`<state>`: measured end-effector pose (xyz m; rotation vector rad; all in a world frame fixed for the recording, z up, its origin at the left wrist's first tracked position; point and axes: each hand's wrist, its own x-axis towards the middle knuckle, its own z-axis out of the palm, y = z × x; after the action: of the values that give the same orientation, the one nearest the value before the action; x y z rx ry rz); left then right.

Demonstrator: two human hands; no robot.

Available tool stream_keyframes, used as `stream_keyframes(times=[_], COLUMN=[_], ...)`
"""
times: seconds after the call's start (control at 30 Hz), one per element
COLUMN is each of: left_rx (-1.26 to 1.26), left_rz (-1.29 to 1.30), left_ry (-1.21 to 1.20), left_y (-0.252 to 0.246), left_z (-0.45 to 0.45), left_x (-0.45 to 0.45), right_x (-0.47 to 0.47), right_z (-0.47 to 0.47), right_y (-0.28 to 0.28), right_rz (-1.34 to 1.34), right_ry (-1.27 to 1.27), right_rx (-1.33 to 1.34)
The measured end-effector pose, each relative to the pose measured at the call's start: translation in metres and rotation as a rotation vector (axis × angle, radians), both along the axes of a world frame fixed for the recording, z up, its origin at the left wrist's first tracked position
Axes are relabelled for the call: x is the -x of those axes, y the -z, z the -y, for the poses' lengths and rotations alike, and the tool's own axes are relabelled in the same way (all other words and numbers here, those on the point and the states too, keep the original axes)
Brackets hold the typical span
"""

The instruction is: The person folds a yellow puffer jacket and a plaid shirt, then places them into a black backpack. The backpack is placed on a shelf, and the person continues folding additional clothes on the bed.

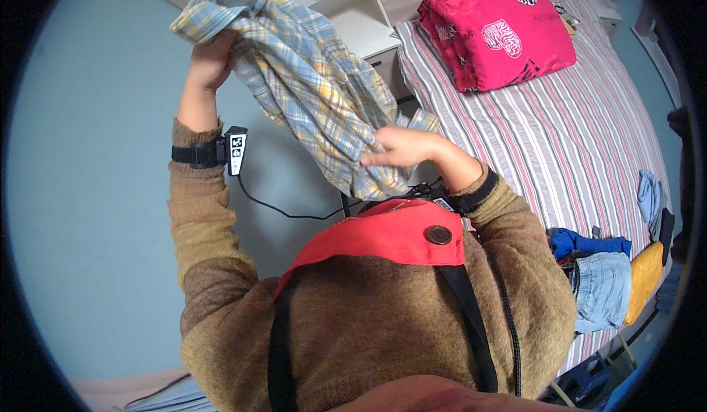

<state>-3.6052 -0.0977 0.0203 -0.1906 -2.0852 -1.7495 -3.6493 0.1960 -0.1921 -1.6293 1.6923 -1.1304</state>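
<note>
A blue, yellow and white plaid shirt [309, 80] hangs bunched between my two hands, in front of my red apron [381, 235]. At its upper left end, my left hand [218, 56] grips the fabric, partly covered by a fold. Lower and to the right, my right hand [406, 146] is on the shirt near its lower end, thumb and fingers on the cloth; part of the fabric there is blurred. Each forearm wears a black strap with a small device, and a black cable runs from the left one.
To the right stands a bed with a striped sheet [596, 114]. It bears a folded pink quilt [525, 42], folded light-blue denim [602, 290], a blue garment [591, 243] and a yellow garment [643, 282]. A white bedside shelf [359, 31] is beyond the shirt.
</note>
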Motion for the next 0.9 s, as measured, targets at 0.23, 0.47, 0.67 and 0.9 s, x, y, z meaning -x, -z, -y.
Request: stream_keyframes(times=[0.23,0.47,0.67,0.9], left_rx=[-0.074,-0.033,-0.056,0.06], left_rz=[0.034,0.152,0.105,0.127], left_ry=[0.078,0.105,0.078,0.086], left_y=[0.003,0.003,0.004,0.007], left_z=[0.013,0.009,0.003,0.012], left_x=[-0.009,-0.009,-0.007,-0.009], right_x=[0.019,-0.009,-0.024,-0.017], right_z=[-0.011,-0.001,-0.005,0.003], right_y=[0.008,0.003,-0.005,-0.001], right_rz=[-0.168,-0.493,-0.381,-0.351], right_ry=[0.65,0.511,0.35,0.74], right_rx=[0.411,0.398,0.534,0.437])
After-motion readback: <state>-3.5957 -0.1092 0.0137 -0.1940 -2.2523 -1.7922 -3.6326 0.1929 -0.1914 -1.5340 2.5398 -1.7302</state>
